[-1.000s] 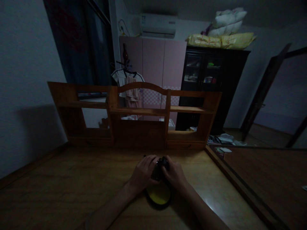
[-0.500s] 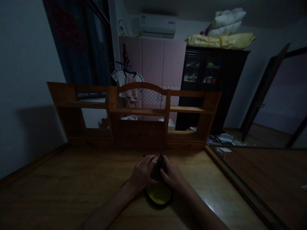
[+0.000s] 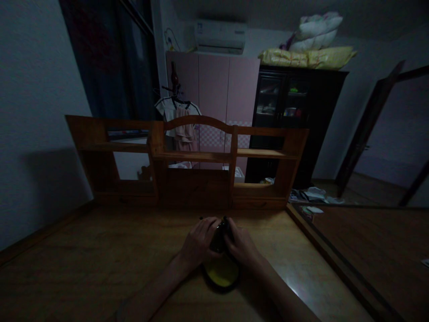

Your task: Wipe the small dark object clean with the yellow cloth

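My left hand (image 3: 198, 243) and my right hand (image 3: 241, 245) are closed together around a small black object (image 3: 219, 238) held just above the wooden desk (image 3: 100, 259). Both sets of fingers wrap its sides, so most of it is hidden and I cannot name it in this dim light. Right under my wrists lies a round yellow disc with a dark rim (image 3: 221, 273), flat on the desk.
A low wooden shelf unit (image 3: 187, 161) stands along the desk's far edge. Behind it are a pink wardrobe (image 3: 221, 94), clothes on hangers (image 3: 179, 120) and a dark cabinet (image 3: 295, 112) with bedding on top. A door (image 3: 368, 129) stands open at right.
The black object has turned slightly between my fingers and now looks narrower. My hands stay in the same place above the yellow disc.
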Demonstrator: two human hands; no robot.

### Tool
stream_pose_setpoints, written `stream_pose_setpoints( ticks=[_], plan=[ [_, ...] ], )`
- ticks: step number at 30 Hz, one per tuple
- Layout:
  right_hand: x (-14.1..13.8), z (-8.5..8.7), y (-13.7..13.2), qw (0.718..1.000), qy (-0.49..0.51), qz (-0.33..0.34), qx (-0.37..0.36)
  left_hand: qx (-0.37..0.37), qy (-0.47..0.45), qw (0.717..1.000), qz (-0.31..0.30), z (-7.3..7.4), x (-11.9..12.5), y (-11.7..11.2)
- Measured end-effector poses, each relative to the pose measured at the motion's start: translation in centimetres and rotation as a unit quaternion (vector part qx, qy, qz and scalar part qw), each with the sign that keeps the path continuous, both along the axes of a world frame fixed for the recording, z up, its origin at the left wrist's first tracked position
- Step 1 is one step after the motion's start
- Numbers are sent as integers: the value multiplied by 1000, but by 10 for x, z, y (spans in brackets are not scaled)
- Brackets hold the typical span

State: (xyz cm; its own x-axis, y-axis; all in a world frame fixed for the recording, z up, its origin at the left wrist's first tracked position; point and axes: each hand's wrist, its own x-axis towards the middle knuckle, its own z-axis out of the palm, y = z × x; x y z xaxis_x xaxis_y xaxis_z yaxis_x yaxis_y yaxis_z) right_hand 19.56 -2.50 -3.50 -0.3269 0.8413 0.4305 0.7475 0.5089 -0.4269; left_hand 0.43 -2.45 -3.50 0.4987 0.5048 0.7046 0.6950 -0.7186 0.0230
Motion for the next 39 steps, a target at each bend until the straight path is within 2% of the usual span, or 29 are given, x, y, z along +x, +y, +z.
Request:
stream_pose_setpoints(
  ticks=[3,19,26,33,39],
  plan=[
    [0,-1,1,1000,0,16,2,1,-8,1000,-3,1,0,-1],
    [0,-1,1,1000,-18,8,-6,-12,12,1000,3,-2,-1,1],
    [-5,3,0,999,-32,-25,-7,-6,16,1000,-2,-2,-1,1],
    [-7,8,-1,997,-5,-71,-22,-17,24,1000,5,-3,-2,2],
    [-5,11,-5,999,21,-42,-18,-18,30,999,7,-4,-2,2]
  ],
)
